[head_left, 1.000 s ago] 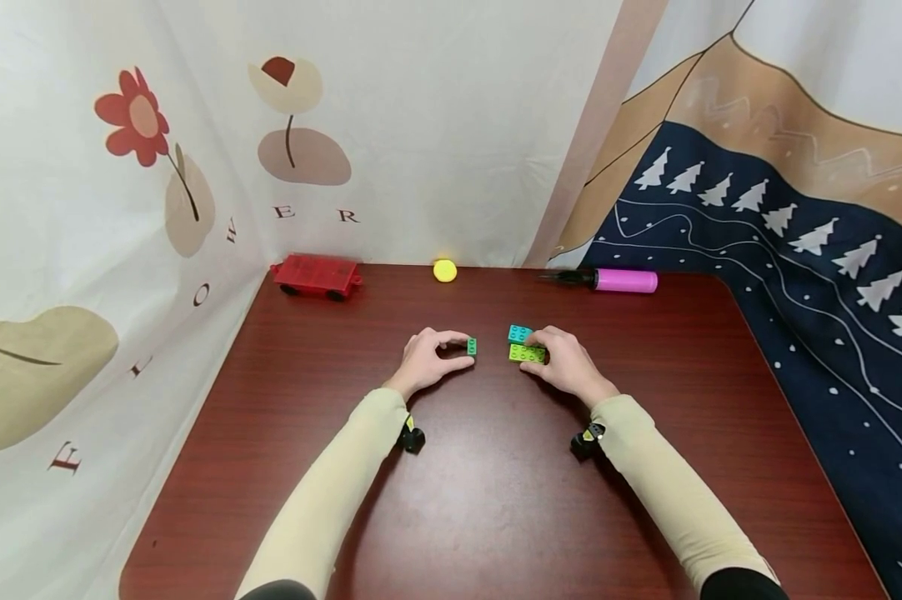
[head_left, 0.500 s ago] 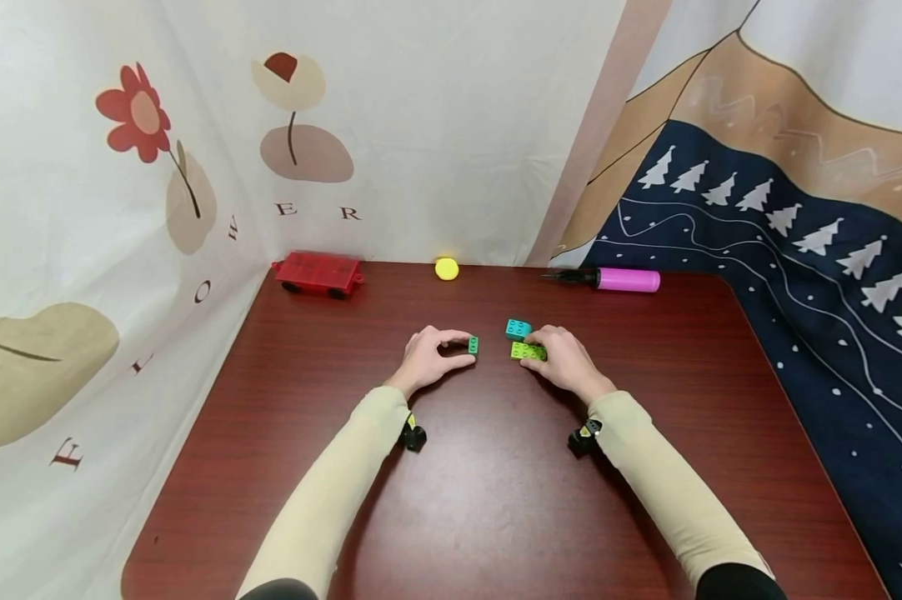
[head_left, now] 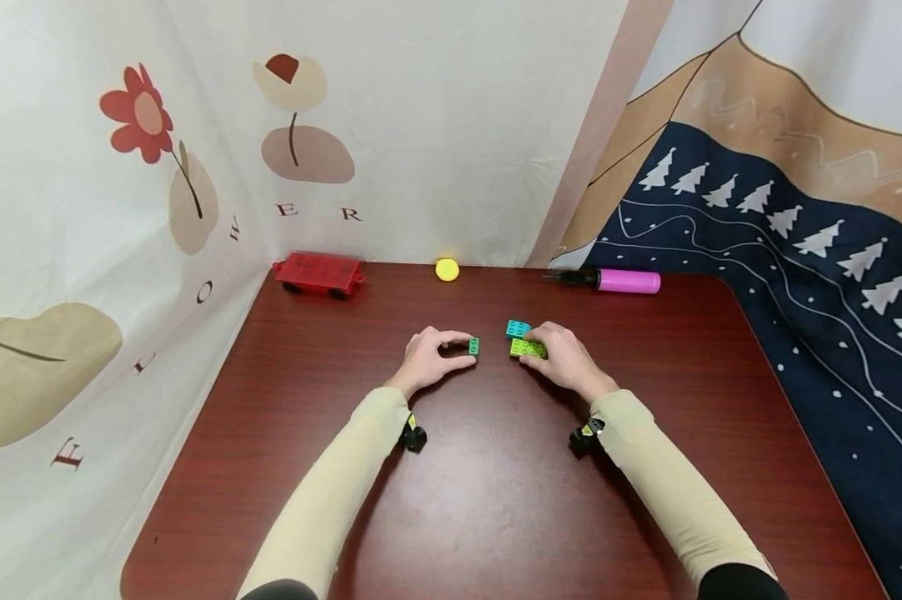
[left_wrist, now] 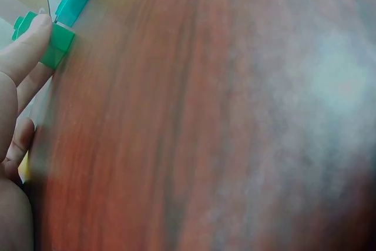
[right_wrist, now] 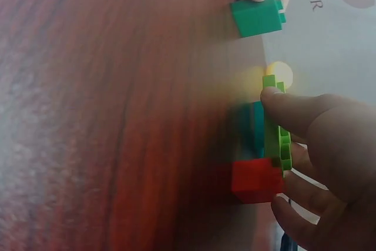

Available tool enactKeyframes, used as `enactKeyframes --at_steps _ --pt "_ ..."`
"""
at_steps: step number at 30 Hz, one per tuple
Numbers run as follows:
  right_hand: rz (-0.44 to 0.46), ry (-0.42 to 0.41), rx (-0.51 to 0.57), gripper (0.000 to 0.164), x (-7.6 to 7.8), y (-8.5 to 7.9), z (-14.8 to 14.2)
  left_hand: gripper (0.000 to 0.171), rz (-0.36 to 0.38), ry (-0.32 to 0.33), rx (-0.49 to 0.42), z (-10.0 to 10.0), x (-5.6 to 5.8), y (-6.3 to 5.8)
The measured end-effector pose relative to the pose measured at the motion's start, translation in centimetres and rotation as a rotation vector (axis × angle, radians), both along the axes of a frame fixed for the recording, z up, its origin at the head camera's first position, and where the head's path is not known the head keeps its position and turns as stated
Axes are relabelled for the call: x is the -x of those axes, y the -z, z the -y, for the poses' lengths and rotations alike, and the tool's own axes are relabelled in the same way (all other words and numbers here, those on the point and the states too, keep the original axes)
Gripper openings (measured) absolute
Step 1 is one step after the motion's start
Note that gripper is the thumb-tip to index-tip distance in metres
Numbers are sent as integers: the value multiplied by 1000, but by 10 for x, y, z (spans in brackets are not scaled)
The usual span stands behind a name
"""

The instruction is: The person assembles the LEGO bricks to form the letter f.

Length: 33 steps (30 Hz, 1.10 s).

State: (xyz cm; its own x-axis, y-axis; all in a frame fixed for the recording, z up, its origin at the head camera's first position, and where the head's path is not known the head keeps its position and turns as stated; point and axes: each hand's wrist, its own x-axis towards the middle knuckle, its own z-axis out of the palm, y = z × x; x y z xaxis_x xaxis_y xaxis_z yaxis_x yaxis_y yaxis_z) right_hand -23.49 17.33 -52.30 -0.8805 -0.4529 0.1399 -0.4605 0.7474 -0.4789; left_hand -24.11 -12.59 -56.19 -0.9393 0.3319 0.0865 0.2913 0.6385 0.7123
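Observation:
My left hand (head_left: 423,362) pinches a small green toy brick (head_left: 473,347) between thumb and fingertips, its studs up. To its right, my right hand (head_left: 563,358) holds a longer lime-green brick (head_left: 524,347) by its sides, thumb on the near side. The right wrist view shows a red brick (right_wrist: 257,181) beneath one end of the lime brick, hidden from the head view. Just behind the lime brick lies a teal brick (head_left: 518,329) on the table, partly covered in the right wrist view. A gap separates the green brick from the lime one.
Along the back edge of the brown table (head_left: 451,500) stand a red toy wagon (head_left: 319,273), a round yellow object (head_left: 447,269) and a pink cylinder with a black nozzle (head_left: 628,281). Printed cloths hang behind and to both sides.
The teal brick has shifted slightly away and to the left, out from beside the right fingertips. The lime brick has moved slightly away too. The left hand keeps its pinch nearly still.

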Motion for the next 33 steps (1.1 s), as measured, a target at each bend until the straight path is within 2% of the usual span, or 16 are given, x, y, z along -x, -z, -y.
enactKeyframes --at_steps 8,17,33 --pt "9 6 77 39 2 -11 4 43 0 1 5 0 1 -1" --pt "-70 -56 158 36 4 -20 15 43 -21 5 -6 -1 0 -1" --pt "-69 -94 166 35 6 -27 37 42 -29 6 17 -1 1 0"
